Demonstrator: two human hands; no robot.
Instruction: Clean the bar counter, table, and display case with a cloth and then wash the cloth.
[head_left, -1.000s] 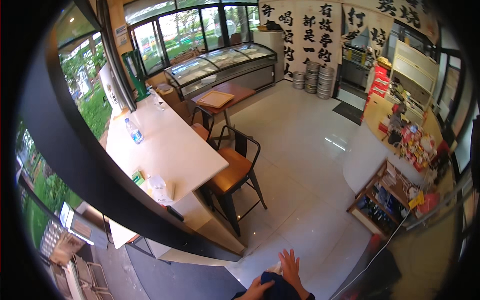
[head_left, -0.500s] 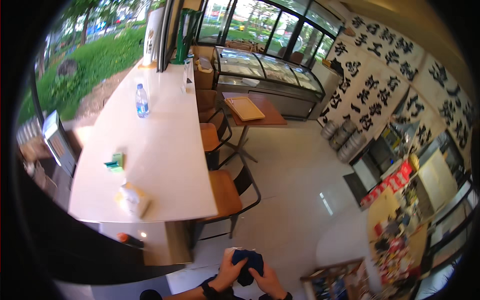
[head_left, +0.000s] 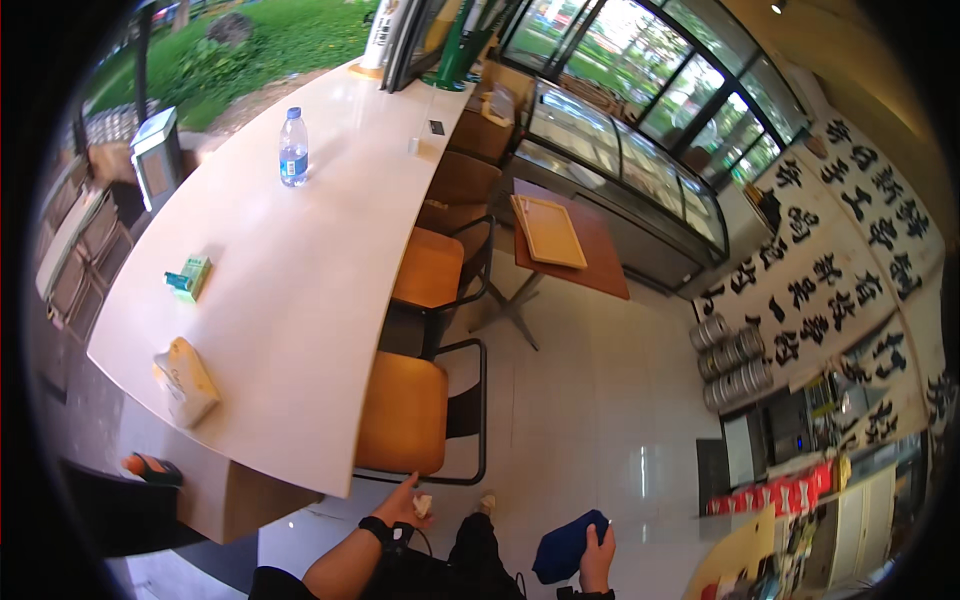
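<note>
My right hand grips a dark blue cloth item at its right edge, and it hangs out to the left as a flat, soft shape; I cannot tell whether it is a pouch or a folded cloth. Lower down, by the front edge of the nearest chair, is my left hand. A small crumpled whitish wad sits in its curled fingers, while one finger stretches toward the orange-brown seat. A dark band circles the left wrist.
On the long white table at left stand a water bottle, a small green box and a yellow-white tissue pack. Beyond the chairs, a brown table bears a wooden tray. Metal kegs stand at right.
My hands were together on the blue cloth item; now they are apart. The right one carries it to the right, and the left has moved left toward the chair with the whitish wad.
</note>
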